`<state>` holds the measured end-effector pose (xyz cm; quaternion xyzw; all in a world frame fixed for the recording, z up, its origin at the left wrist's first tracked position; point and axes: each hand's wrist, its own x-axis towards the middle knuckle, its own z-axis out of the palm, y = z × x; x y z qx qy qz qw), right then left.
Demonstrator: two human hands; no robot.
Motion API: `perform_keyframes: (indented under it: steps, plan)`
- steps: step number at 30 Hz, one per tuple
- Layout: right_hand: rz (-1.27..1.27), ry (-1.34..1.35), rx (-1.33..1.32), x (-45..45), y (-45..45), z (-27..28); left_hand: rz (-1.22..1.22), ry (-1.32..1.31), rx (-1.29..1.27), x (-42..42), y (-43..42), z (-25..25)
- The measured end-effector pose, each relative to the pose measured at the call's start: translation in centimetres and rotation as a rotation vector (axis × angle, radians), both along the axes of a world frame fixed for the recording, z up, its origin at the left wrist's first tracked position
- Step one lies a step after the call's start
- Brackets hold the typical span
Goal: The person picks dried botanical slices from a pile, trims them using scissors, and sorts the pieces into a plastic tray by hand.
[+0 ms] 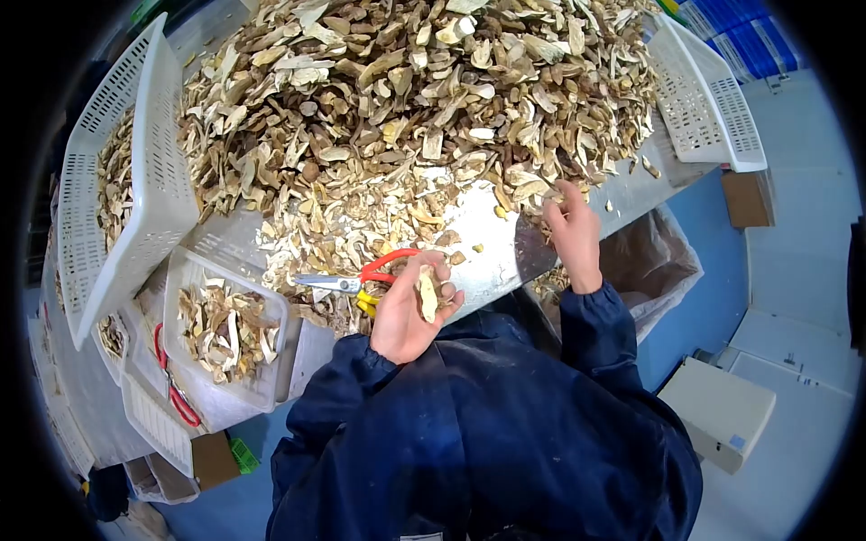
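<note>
1. Pale slice: lying in the left hand, palm up, fingers half curled round it, on the near side of the heap
2. Right hand: fingers bent at the heap's near right edge; grip cannot be determined
3. Metal table: shiny, crumb-strewn, beneath the heap
4. White baskets: one left, one right of the heap
5. Blue floor: right of the heap, lower down
</note>
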<state>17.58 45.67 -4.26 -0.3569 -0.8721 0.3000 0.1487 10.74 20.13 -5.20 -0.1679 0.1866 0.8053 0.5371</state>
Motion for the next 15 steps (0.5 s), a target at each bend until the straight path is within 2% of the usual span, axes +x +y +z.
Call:
perform_keyframes:
  steps: [2, 5, 8, 15]
  plan:
    - [0.004, -0.05, 0.142, -0.9, -0.3, 0.2, -0.02, -0.02, 0.101, 0.0, -0.2, -0.7]
    - [0.127, -0.08, 0.162, -1.6, -1.2, -0.3, -0.033, -0.038, 0.183, -0.2, -0.2, -0.5]
    - [0.177, -0.128, 0.286, -2.1, -2.0, -1.3, -0.029, -0.016, 0.163, -0.1, -0.4, -0.3]
    - [0.28, -0.079, 0.192, -2.6, -2.2, -0.3, -0.05, 0.025, 0.127, -0.1, -0.3, -0.4]
